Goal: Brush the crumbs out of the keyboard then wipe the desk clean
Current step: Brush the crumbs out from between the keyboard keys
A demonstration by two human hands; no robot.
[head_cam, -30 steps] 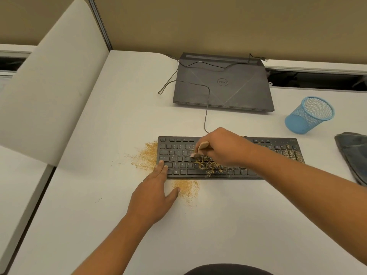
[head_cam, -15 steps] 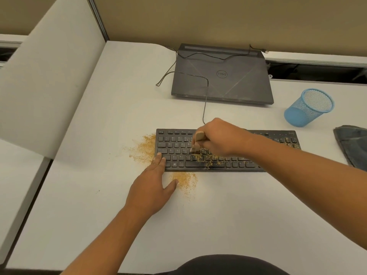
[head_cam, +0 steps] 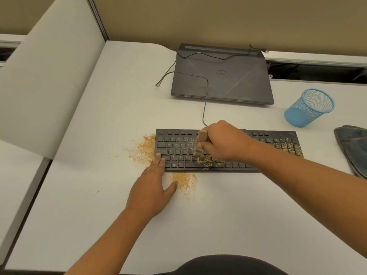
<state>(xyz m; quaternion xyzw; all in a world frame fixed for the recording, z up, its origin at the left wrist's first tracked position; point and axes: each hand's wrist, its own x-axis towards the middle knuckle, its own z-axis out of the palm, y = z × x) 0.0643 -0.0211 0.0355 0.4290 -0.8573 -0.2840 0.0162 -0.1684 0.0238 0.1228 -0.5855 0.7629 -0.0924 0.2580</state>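
A black keyboard lies on the white desk, with tan crumbs on its middle keys and on its right end. My right hand is shut on a small brush with a wooden handle, bristles down on the middle keys. My left hand lies flat on the desk, fingertips on the keyboard's front left corner. One pile of crumbs sits on the desk left of the keyboard, another pile in front of it by my thumb.
A closed dark laptop with a cable lies behind the keyboard. A blue mesh cup is tipped at the right. A dark cloth lies at the right edge. A white partition borders the desk's left side.
My right hand has shifted the brush slightly up and left across the middle keys. My left hand stays on the keyboard's corner. The view has tilted a little.
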